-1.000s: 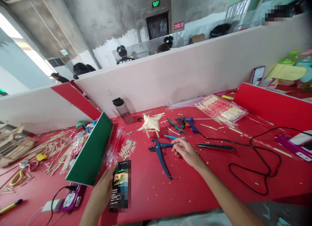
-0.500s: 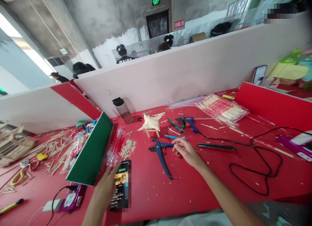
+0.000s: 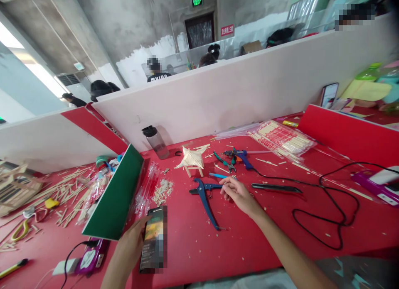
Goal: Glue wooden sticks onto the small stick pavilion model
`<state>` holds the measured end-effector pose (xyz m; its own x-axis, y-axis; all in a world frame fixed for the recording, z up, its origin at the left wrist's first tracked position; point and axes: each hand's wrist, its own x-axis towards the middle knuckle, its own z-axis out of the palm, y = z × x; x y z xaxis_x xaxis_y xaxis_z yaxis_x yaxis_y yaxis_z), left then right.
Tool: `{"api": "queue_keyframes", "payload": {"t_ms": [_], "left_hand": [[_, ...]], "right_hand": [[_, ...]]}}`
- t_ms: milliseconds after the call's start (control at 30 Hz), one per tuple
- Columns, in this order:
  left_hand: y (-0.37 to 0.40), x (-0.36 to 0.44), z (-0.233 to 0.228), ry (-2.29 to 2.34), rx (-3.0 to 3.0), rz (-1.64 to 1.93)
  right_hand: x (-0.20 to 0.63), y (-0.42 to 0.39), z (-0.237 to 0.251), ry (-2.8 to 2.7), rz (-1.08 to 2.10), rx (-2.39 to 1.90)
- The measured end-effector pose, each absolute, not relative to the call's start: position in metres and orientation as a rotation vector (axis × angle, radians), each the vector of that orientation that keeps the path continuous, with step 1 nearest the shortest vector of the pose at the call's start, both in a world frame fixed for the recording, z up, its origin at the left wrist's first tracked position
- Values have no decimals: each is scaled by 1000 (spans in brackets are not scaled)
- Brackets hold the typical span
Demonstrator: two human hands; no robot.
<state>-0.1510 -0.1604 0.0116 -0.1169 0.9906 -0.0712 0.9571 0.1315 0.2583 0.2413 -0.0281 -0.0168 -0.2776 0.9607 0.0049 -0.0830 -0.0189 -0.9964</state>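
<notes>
head view: my left hand (image 3: 129, 249) is wrapped around a black smartphone with a lit screen (image 3: 152, 239), propping it on the red counter (image 3: 249, 243) at about seven o'clock from the middle of the work area, just beside a green-faced partition panel (image 3: 116, 195). my right hand (image 3: 238, 193) rests empty on the counter with fingers loosely curled, not closed on anything; it lies just beside the blue-handled cutting pliers (image 3: 205, 197), which lie at its nine o'clock. at twelve o'clock from the pliers stands a small pale pavilion model built of wooden sticks (image 3: 190, 159), and at its ten o'clock a clear plastic bottle with a black lid (image 3: 153, 142). a blue hot glue gun (image 3: 241, 157) lies at one o'clock from my right hand, its black cord (image 3: 327, 214) looping away to the right. packs of wooden sticks in clear wrap (image 3: 282, 139) lie farther back.

i judge this a pause to read the phone, tools down. picking up work again would call for closing the right hand on the pliers or a stick.
</notes>
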Motion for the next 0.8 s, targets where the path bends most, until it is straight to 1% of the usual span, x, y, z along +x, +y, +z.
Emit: {"api": "queue_keyframes", "payload": {"t_ms": [100,333,400,567,733,800], "left_hand": [[-159,-144,16,2207,1943,151],[-151,-111,23,2345,1955,-205],[-152,-113,22,2350,1953,-204],[-155,-134,18,2237,1984,-64],[-150,-139,15,2244,1984,-176],[-152,-142,13,2174,2005,-90]], "right_hand": [[241,-28,-16,-1347,1464,-1001],[241,-28,-15,-1358,1442,-991],[242,-29,-15,-1357,1445,-988],[241,-29,-16,-1355,1447,-977],[241,-29,-15,-1359,1439,-974],[242,-29,-14,-1355,1435,-987]]}}
